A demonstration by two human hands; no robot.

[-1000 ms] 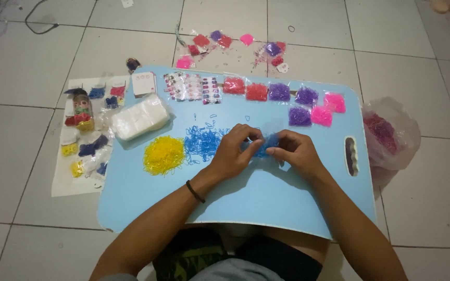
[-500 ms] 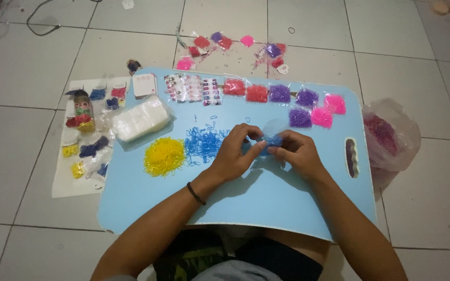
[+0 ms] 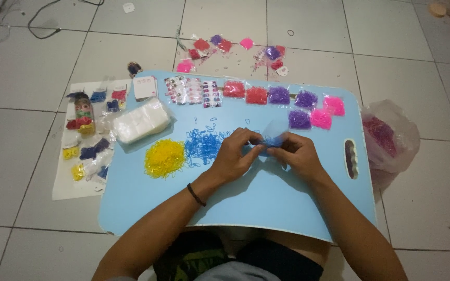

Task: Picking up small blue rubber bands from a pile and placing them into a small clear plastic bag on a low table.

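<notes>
Both hands meet over the light-blue desk (image 3: 266,192). Left hand (image 3: 234,156) and right hand (image 3: 298,154), fingers clamped on 1 small clear bag of blue bands (image 3: 272,138), apparently filling or sealing it. Loose blue bands (image 3: 203,143) lie just left, beside a yellow heap (image 3: 164,157). Pressing the mouth flat would need a steady pinch.

Rubber-band heaps (image 3: 183,152) on lap table (image 3: 266,203)

Pale grey tiled floor (image 3: 37,62) with dark grout lines; black cable (image 3: 42,26) trailing at top left; soft, even light
</notes>
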